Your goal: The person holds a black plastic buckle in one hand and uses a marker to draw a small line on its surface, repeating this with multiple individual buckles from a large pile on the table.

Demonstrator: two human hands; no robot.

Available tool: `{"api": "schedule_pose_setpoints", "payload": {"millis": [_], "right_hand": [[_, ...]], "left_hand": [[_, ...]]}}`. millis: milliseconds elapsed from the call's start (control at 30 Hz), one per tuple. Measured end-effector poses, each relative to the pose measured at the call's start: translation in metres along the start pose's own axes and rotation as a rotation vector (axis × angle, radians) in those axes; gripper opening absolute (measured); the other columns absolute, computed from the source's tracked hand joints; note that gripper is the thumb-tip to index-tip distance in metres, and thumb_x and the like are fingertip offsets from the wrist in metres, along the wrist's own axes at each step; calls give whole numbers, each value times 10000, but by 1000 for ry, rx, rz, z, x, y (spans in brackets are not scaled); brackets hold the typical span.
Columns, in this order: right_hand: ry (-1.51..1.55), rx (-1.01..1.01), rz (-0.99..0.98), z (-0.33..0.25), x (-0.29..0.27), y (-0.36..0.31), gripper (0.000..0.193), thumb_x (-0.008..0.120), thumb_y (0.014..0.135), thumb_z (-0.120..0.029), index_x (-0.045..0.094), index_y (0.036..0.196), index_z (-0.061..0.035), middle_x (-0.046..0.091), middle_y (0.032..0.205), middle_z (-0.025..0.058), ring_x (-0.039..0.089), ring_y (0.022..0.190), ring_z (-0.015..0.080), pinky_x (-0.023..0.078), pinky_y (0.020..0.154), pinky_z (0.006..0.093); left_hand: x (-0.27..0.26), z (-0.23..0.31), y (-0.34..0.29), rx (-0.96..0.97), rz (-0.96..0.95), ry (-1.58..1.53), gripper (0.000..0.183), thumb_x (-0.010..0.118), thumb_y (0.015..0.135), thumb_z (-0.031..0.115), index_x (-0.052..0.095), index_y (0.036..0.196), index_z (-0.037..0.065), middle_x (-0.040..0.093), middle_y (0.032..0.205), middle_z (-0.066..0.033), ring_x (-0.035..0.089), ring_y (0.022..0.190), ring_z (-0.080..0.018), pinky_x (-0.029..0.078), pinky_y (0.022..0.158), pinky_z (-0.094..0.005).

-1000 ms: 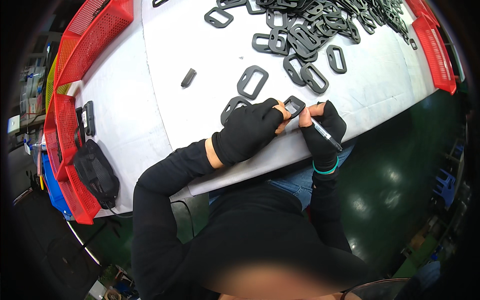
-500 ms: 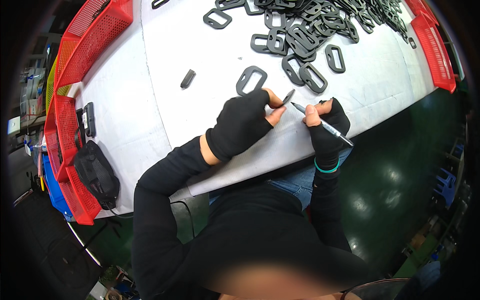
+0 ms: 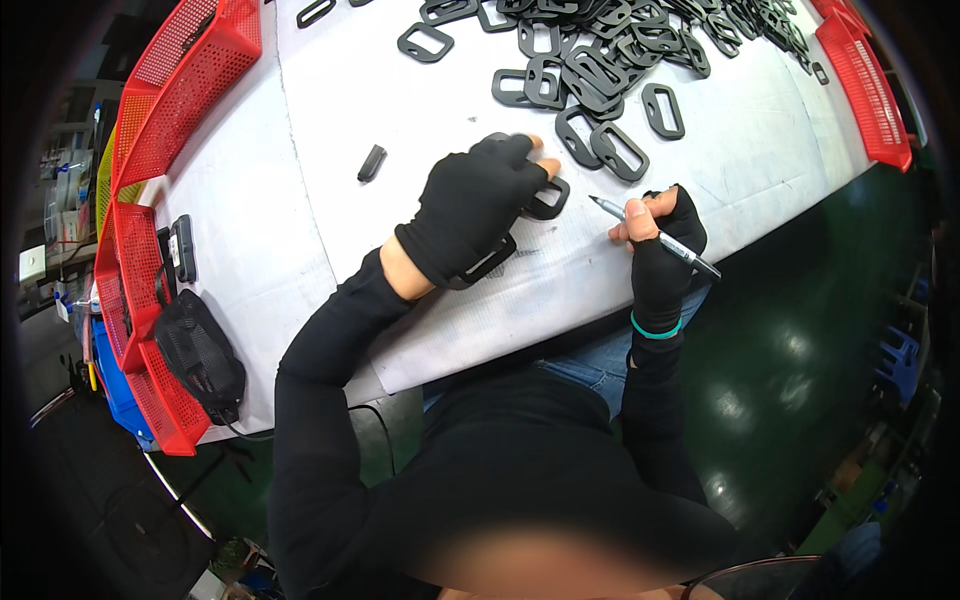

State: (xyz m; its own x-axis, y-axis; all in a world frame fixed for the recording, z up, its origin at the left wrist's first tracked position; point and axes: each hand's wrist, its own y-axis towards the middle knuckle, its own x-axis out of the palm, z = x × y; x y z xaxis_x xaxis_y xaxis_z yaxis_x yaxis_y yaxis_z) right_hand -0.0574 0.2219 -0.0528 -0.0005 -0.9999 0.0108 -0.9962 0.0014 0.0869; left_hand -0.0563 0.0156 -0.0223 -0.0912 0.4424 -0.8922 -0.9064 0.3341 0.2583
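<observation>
My right hand (image 3: 655, 225) is closed around a grey marker (image 3: 688, 255), its dark tip pointing up and left just above the white table covering (image 3: 590, 280). My left hand (image 3: 480, 205), in a black fingerless glove, reaches over the table with its back up. Thumb and fingertip show at its far right side; the other fingers are hidden, so its grip is unclear. A black oval buckle ring (image 3: 562, 205) lies beside that hand, partly covered. Another black ring (image 3: 497, 262) shows under its wrist side. A dark ring edge is just visible beyond the knuckles.
A large pile of black buckle rings (image 3: 600, 70) spreads across the far side, with loose ones nearer. A small dark cap-like piece (image 3: 371, 163) lies left. Red perforated baskets (image 3: 190, 70) line the left edge, another red basket (image 3: 865, 95) the right. A black mesh pouch (image 3: 200, 350) sits at left.
My left hand has moved left and away from the marker tip, and the ring pinched there has left that spot. The marker, still in my right hand, has shifted slightly right.
</observation>
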Motion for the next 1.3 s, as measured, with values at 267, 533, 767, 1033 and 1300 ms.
{"api": "schedule_pose_setpoints", "payload": {"millis": [267,533,767,1033,1300], "right_hand": [[9,5,22,-5,0,1,196,673,799,-105,513,738,-8,558,603,34,557,514,85,447,501,213],[11,50,-74,-5,2,-1,158,695,782,-92,574,781,10,598,653,37,537,587,66,434,550,204],[-189,-24,-161,-6,7,-2,133,698,773,-87,606,750,7,602,631,37,527,576,69,428,544,220],[-239,-73,-206,-10,7,-1,127,692,761,-77,602,731,6,600,618,37,532,557,69,430,529,223],[-278,-155,-168,-7,8,-1,148,692,750,-66,567,699,-5,579,583,33,531,523,72,429,501,223]], "left_hand": [[8,-6,1,-98,75,-385,191,608,833,81,620,1023,61,626,906,-47,627,746,-139,506,599,-251],[2,4,-1,-626,-51,-1037,170,648,839,102,594,944,-21,608,781,-58,609,636,-91,489,511,-193],[5,13,-11,-497,26,-899,147,666,825,93,585,881,-17,608,729,-50,601,596,-80,461,494,-189],[4,14,-13,-522,14,-792,124,688,804,89,609,830,-2,605,675,-28,554,533,-47,419,478,-180],[9,19,-23,-372,96,-549,97,701,782,84,642,835,28,619,638,-23,531,513,-47,414,470,-208]]}}
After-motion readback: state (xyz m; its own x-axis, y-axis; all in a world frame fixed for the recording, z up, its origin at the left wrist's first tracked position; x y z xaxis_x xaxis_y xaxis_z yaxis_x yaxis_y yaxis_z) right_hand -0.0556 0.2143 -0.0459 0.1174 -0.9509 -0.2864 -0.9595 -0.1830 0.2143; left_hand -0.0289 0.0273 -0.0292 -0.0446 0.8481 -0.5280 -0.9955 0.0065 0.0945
